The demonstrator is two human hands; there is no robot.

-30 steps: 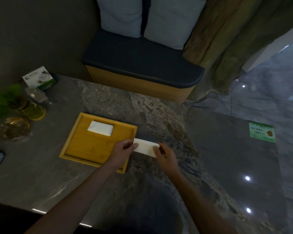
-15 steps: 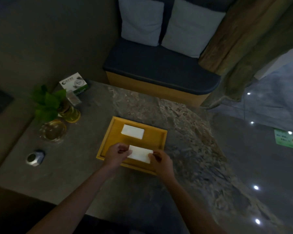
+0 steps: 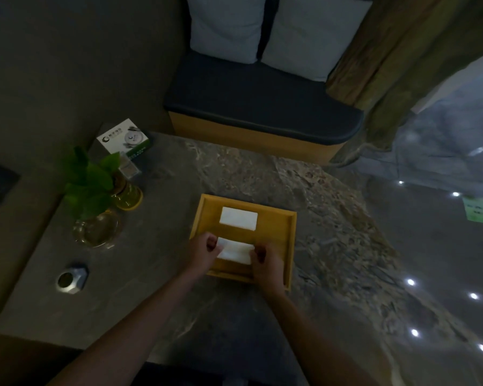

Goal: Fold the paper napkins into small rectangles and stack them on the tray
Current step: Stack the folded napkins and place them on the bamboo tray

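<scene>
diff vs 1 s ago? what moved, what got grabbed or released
Both hands carried the folded napkin leftward, from the stone tabletop beside the tray's right edge to over the wooden tray, near its front. The left hand and right hand pinch its two ends throughout; nothing was let go. The first napkin stayed at the back of the tray, and the tray, plant and glassware did not move. The camera view shifted.

The tray (image 3: 289, 246) is yellowish wood with a smooth matt finish, lying on a table (image 3: 179, 302) of veined stone with a dull sheen. On the tray, both napkins (image 3: 238, 220) are soft white matt paper. Left of the tray stand a clear glossy glass dish (image 3: 96, 231) and a faceted metallic object (image 3: 72, 278).
</scene>
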